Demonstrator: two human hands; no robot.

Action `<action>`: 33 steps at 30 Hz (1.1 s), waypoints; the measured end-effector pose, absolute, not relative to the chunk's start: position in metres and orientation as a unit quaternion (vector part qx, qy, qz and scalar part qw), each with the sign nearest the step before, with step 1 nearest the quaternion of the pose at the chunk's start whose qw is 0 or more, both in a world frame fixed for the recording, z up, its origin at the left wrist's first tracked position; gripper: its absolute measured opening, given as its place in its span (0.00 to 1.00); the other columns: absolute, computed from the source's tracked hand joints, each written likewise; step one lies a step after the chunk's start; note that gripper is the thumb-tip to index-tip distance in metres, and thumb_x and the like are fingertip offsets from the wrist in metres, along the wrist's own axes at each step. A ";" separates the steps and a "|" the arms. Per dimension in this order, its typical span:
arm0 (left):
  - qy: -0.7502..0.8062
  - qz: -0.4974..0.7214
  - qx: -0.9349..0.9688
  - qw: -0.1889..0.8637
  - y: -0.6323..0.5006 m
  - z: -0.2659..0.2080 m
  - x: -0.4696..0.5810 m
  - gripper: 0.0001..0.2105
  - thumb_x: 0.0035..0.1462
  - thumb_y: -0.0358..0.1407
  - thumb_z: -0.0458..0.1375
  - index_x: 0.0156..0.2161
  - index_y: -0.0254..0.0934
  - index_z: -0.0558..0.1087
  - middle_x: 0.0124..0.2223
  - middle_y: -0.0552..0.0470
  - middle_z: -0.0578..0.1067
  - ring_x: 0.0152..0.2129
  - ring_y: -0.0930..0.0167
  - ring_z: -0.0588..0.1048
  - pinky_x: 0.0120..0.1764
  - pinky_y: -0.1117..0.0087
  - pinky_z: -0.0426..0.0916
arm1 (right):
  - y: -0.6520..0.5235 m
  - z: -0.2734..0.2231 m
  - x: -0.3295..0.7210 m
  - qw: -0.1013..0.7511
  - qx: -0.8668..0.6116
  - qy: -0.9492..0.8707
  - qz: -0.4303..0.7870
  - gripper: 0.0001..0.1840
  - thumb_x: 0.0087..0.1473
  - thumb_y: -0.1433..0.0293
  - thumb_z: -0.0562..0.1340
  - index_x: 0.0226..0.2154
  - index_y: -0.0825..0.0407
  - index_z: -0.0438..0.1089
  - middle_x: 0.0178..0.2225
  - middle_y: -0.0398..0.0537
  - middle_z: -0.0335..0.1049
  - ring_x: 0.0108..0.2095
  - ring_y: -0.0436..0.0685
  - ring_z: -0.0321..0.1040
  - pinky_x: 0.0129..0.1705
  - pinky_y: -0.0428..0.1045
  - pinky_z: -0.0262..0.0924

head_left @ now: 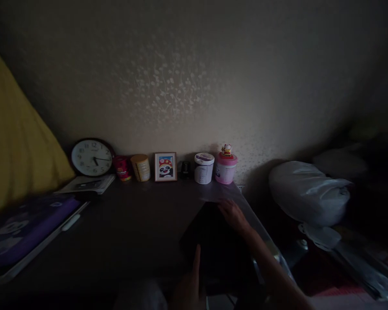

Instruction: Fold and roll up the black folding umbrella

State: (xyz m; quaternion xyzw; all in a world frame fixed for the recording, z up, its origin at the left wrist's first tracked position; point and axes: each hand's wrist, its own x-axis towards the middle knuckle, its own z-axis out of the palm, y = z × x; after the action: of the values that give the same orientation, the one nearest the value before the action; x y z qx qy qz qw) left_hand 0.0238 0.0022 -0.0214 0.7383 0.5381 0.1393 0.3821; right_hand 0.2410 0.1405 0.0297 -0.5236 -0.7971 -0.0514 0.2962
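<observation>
A black, flat, angular thing (210,237) lies at the right part of the dark tabletop; its kind is lost in the dim light. At its far right corner, my right hand (234,215) has its fingers bent over the edge, slightly blurred. My left hand (190,282) is low in the picture, near the thing's left side. One of its fingers points up against the black surface, while the others are hidden in shadow. Just beyond the right hand stand a pink-lidded tub (225,170) with a small figurine (226,150) on top and a white tub (203,168).
Along the wall are a round clock (92,157), a red can (122,168), a yellow can (141,168), a framed panda picture (165,167) and a small black object (185,169). A purple case (32,228) lies left. White plastic bags (307,191) sit beyond the table's right edge.
</observation>
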 end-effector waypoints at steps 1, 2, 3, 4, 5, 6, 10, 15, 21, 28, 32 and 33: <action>0.533 0.147 0.739 0.384 0.003 -0.019 0.023 0.37 0.54 0.26 0.47 0.62 0.38 0.27 0.45 0.48 0.75 0.39 0.73 0.74 0.40 0.77 0.64 | 0.135 0.030 0.254 0.318 -0.524 -0.789 -0.049 0.14 0.57 0.70 0.51 0.42 0.51 0.68 0.44 0.50 0.68 0.46 0.55 0.64 0.50 0.55 0.58; 0.532 0.151 0.737 0.388 0.003 -0.016 0.023 0.38 0.54 0.25 0.47 0.62 0.39 0.27 0.47 0.48 0.73 0.41 0.73 0.73 0.41 0.77 0.64 | 0.128 0.030 0.266 0.341 -0.526 -0.778 -0.046 0.14 0.57 0.70 0.50 0.41 0.50 0.68 0.44 0.49 0.69 0.46 0.55 0.64 0.48 0.54 0.59; 0.534 0.156 0.732 0.393 0.004 -0.013 0.023 0.38 0.53 0.24 0.47 0.62 0.39 0.28 0.49 0.48 0.72 0.43 0.74 0.72 0.42 0.77 0.63 | 0.118 0.030 0.278 0.364 -0.534 -0.761 -0.050 0.14 0.57 0.69 0.50 0.41 0.50 0.68 0.44 0.50 0.68 0.45 0.55 0.65 0.48 0.54 0.60; 0.539 0.158 0.727 0.396 0.004 -0.010 0.023 0.38 0.52 0.23 0.47 0.62 0.41 0.29 0.51 0.49 0.71 0.44 0.74 0.72 0.43 0.77 0.63 | 0.107 0.028 0.288 0.376 -0.548 -0.745 -0.057 0.14 0.57 0.69 0.50 0.41 0.49 0.68 0.43 0.50 0.69 0.45 0.55 0.65 0.47 0.54 0.61; 0.544 0.162 0.722 0.397 0.004 -0.007 0.022 0.38 0.52 0.23 0.47 0.62 0.42 0.30 0.52 0.49 0.70 0.45 0.74 0.71 0.44 0.77 0.63 | 0.095 0.025 0.297 0.381 -0.565 -0.729 -0.063 0.14 0.57 0.68 0.50 0.41 0.49 0.68 0.42 0.50 0.69 0.43 0.56 0.66 0.46 0.53 0.62; 0.548 0.165 0.718 0.396 0.005 -0.005 0.022 0.38 0.52 0.24 0.47 0.62 0.43 0.30 0.52 0.49 0.70 0.45 0.74 0.71 0.44 0.76 0.63 | 0.083 0.022 0.304 0.375 -0.579 -0.722 -0.056 0.14 0.57 0.68 0.50 0.42 0.49 0.68 0.42 0.50 0.68 0.43 0.56 0.67 0.44 0.52 0.63; 0.551 0.175 0.716 0.392 0.007 -0.003 0.021 0.37 0.53 0.25 0.47 0.62 0.45 0.31 0.52 0.49 0.69 0.44 0.72 0.72 0.43 0.75 0.64 | 0.041 0.008 0.312 0.331 -0.590 -0.736 -0.013 0.17 0.57 0.69 0.48 0.47 0.46 0.64 0.44 0.49 0.66 0.41 0.53 0.68 0.41 0.48 0.65; 0.547 0.177 0.724 0.382 0.009 -0.004 0.019 0.37 0.53 0.25 0.48 0.62 0.46 0.32 0.50 0.51 0.71 0.42 0.74 0.73 0.42 0.77 0.64 | 0.021 0.001 0.295 0.309 -0.571 -0.760 0.012 0.21 0.57 0.74 0.47 0.50 0.42 0.61 0.51 0.48 0.59 0.44 0.51 0.66 0.42 0.47 0.65; 0.550 0.169 0.730 0.369 0.009 -0.006 0.021 0.38 0.52 0.25 0.48 0.62 0.43 0.31 0.47 0.51 0.74 0.39 0.74 0.74 0.40 0.78 0.64 | 0.030 0.004 0.285 0.322 -0.531 -0.784 0.025 0.18 0.54 0.77 0.48 0.42 0.45 0.67 0.55 0.48 0.55 0.47 0.53 0.64 0.43 0.48 0.64; 0.531 0.168 0.735 0.387 0.011 -0.015 0.019 0.40 0.50 0.23 0.48 0.62 0.42 0.28 0.46 0.51 0.74 0.38 0.75 0.74 0.39 0.79 0.63 | 0.054 0.034 0.259 0.347 -0.478 -0.806 0.037 0.14 0.57 0.74 0.48 0.40 0.48 0.66 0.54 0.50 0.58 0.46 0.53 0.65 0.43 0.48 0.63; 0.525 0.169 0.741 0.384 0.012 -0.016 0.017 0.39 0.52 0.25 0.48 0.62 0.41 0.28 0.48 0.49 0.73 0.39 0.73 0.74 0.39 0.77 0.64 | 0.076 0.046 0.233 0.352 -0.449 -0.820 0.040 0.13 0.57 0.73 0.49 0.40 0.48 0.65 0.51 0.50 0.60 0.45 0.52 0.65 0.43 0.48 0.62; 0.523 0.171 0.743 0.381 0.012 -0.015 0.017 0.38 0.53 0.26 0.48 0.62 0.40 0.28 0.48 0.49 0.73 0.40 0.73 0.74 0.40 0.77 0.64 | 0.082 0.046 0.226 0.353 -0.441 -0.824 0.038 0.12 0.57 0.73 0.49 0.40 0.48 0.65 0.50 0.50 0.62 0.44 0.52 0.66 0.42 0.48 0.62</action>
State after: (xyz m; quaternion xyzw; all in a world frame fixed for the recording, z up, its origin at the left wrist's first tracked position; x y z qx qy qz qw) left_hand 0.0170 0.0117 -0.0154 0.7430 0.5230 0.1708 0.3810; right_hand 0.2264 0.0822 0.0464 -0.4408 -0.8243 0.0377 0.3532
